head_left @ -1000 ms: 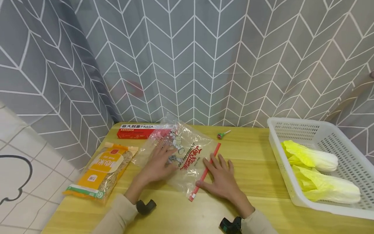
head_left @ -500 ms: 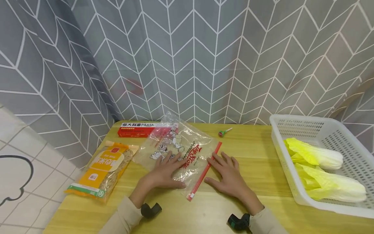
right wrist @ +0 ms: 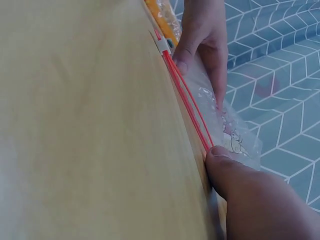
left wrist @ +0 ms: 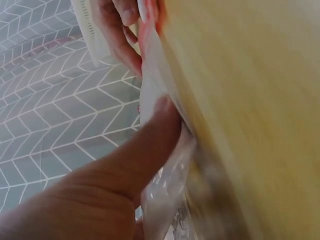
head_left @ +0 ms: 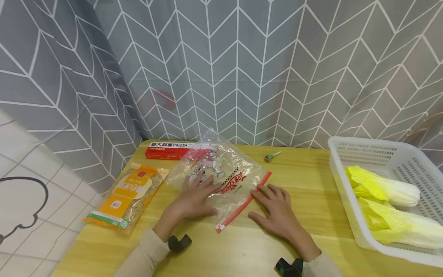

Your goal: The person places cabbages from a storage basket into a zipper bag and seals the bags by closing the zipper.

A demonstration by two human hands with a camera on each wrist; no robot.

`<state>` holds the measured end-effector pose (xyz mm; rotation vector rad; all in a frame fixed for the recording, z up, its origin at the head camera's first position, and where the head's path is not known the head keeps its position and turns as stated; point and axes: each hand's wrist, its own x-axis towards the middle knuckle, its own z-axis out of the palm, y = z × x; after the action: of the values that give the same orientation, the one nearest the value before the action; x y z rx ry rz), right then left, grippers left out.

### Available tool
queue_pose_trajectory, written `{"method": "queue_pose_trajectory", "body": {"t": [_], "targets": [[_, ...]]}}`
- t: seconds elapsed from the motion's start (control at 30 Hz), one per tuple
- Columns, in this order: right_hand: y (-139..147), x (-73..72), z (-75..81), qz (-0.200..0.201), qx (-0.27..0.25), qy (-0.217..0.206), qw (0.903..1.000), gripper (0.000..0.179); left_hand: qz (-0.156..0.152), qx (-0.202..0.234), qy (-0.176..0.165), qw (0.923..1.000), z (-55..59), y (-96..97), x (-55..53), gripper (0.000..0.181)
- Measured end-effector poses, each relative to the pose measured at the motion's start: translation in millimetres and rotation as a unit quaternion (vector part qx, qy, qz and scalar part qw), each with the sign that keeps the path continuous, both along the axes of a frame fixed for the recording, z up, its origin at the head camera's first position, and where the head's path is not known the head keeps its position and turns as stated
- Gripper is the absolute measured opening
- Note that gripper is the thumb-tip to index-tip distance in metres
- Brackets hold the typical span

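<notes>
A clear zip bag [head_left: 238, 200] with cartoon figures and red lettering lies flat on the table. Its red zip strip [head_left: 244, 205] runs slantwise along the right side, and a white slider [right wrist: 163, 45] sits near the strip's front end. My left hand [head_left: 194, 198] rests on the bag with fingers spread. Beside the strip lies my right hand [head_left: 277, 211], its index fingertip at the red edge and its thumb just in front of it. In the left wrist view the left thumb [left wrist: 150, 145] reaches along the bag's near side.
A red and white pasta box [head_left: 164, 154] lies partly under the bag at the back. Left of it is an orange bag of grain [head_left: 126, 198]. A lollipop [head_left: 272, 157] lies behind. On the right stands a white basket [head_left: 337, 181] with two cabbages [head_left: 403, 192].
The zip strip has turned more slantwise, its slider end swinging left. My right thumb has come off the strip. My left hand has lowered from the printed figures toward the bag's near side.
</notes>
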<state>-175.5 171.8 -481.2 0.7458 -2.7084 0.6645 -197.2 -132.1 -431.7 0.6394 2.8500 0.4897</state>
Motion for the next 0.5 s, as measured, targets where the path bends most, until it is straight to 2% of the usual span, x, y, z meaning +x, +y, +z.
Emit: {"method": "queue_pose_trajectory", "body": {"t": [0.17,0.5], "targets": [[-0.2,0.5,0.4,0.001,-0.010,-0.001,1.0000,0.065,-0.010,0.000,0.022,0.9997,2.1,-0.5,-0.1,0.069],[0.7,-0.2,-0.5,0.002,-0.011,-0.001,0.9999,0.064,-0.008,0.038,0.019,0.9991,-0.6,-7.5,-3.1,0.060]]}}
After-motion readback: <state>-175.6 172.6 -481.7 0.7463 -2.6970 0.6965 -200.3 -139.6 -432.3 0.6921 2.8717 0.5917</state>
